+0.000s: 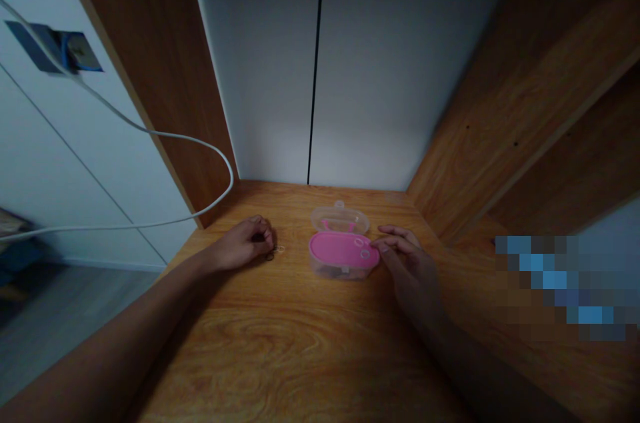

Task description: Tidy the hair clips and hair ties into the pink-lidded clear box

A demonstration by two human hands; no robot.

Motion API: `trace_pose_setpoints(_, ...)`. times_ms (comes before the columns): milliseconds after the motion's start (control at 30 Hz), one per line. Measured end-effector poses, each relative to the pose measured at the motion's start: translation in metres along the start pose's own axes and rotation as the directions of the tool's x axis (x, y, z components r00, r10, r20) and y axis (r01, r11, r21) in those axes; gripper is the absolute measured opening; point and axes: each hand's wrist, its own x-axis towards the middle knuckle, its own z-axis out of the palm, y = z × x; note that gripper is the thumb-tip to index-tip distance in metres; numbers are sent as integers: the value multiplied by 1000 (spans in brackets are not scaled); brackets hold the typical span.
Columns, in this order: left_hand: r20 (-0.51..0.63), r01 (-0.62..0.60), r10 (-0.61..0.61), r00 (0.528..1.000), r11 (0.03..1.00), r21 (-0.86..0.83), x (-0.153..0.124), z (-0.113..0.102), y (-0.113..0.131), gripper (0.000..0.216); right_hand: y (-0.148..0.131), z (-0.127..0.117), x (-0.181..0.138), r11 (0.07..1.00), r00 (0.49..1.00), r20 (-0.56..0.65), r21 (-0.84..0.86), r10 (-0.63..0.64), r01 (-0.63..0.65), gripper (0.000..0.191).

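A small oval clear plastic box [330, 270] stands on the wooden surface with its clear lid [340, 220] tipped back. A pink tray [333, 250] covers its inside, and two small pale rings [365, 254] lie at the tray's right end. My right hand [413, 270] has thumb and index finger together at the box's right rim, other fingers stretched loosely. To the left, my left hand [245, 243] is closed, its fingertips down beside a few small thin loops [279, 249], one pale and one dark. Whether the fingers hold a loop is hidden.
The wooden surface [300, 343] meets white panels [365, 76] behind. Brown wooden boards [480, 123] rise at both sides. A white cable [190, 138] hangs in a loop at the left, past a wall socket [83, 50]. A blurred patch covers the far right.
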Motion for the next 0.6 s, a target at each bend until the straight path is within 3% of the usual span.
trace_pose_setpoints(367, 34, -96, 94, 995, 993, 75, -6, -7, 5, 7, -2, -1, 0, 999, 1000, 8, -20, -25, 25, 25)
trace_pose_setpoints(600, 69, -142, 136, 988, 986, 84, -7, -7, 10, 11, -5, -1, -1, 999, 999, 1, -26, -38, 38, 24)
